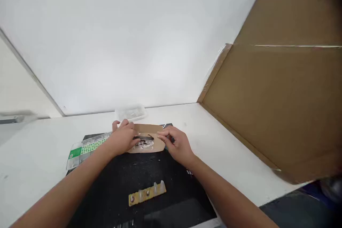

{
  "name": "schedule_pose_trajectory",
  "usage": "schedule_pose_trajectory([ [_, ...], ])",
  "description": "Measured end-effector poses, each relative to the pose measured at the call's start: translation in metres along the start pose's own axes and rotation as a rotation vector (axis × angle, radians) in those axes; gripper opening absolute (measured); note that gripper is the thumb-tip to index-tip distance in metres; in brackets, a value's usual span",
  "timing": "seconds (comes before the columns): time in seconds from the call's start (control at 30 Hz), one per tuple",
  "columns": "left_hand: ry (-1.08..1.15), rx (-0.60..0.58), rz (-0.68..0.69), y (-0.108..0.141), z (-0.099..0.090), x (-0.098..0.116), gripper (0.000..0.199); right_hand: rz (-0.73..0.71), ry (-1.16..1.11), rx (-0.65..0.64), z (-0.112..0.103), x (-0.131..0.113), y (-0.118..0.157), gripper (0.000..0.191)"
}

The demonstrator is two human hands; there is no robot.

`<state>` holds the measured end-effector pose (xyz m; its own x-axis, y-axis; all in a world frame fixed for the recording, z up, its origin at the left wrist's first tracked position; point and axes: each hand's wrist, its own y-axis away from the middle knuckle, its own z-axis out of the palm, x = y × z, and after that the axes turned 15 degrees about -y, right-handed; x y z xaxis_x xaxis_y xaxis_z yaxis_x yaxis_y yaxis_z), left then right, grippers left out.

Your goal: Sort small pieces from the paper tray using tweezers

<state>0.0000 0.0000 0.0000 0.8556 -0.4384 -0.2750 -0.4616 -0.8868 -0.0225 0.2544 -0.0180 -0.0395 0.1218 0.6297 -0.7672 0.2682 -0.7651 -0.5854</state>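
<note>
The shallow tan tray (158, 145), loosely strewn with small white bits (150, 144), sits above the black board (149, 171), a slim dark strip (146, 138) across it. My left hand (123, 139) grips its left end, thumb beside the strip. My right hand (176, 144) is drawn narrow at the right end—whether it pinches anything, I can't tell. A level tray and light fingertips would best keep the bits from spilling. Nearer me lies the yellow strip-shaped case with translucent upright lids (147, 194); behind—the white plastic tray (137, 113).
</note>
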Motion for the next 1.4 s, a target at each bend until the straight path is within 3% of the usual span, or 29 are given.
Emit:
schedule_pose_trajectory([
  [0.23,0.005,-0.005,-0.044,-0.003,0.006,0.002,0.019,0.098,0.023,0.174,-0.002,0.005,-0.001,0.02],
  [0.57,0.072,0.054,-0.097,-0.011,0.007,0.0,0.006,0.063,0.087,0.135,-0.003,0.014,-0.002,0.015],
  [0.73,0.115,0.115,-0.147,-0.004,0.003,-0.006,0.012,0.029,0.199,0.119,-0.003,0.018,0.0,0.015],
  [0.83,0.261,0.222,-0.129,0.013,0.003,-0.002,0.014,0.025,0.207,0.134,0.001,0.012,0.0,0.017],
  [1.03,0.692,0.23,-0.216,0.049,-0.003,0.02,0.04,-0.096,0.252,0.001,0.018,-0.021,-0.02,0.018],
  [1.17,0.812,0.238,-0.259,0.055,0.0,0.033,0.038,-0.166,0.29,-0.055,0.034,-0.029,-0.032,0.015],
  [1.33,0.956,0.206,-0.283,0.059,0.008,0.042,0.04,-0.16,0.336,0.029,0.051,-0.018,-0.027,0.018],
  [1.4,1.066,0.144,-0.299,0.06,0.009,0.044,0.04,-0.15,0.33,0.079,0.055,-0.015,-0.024,0.018],
])
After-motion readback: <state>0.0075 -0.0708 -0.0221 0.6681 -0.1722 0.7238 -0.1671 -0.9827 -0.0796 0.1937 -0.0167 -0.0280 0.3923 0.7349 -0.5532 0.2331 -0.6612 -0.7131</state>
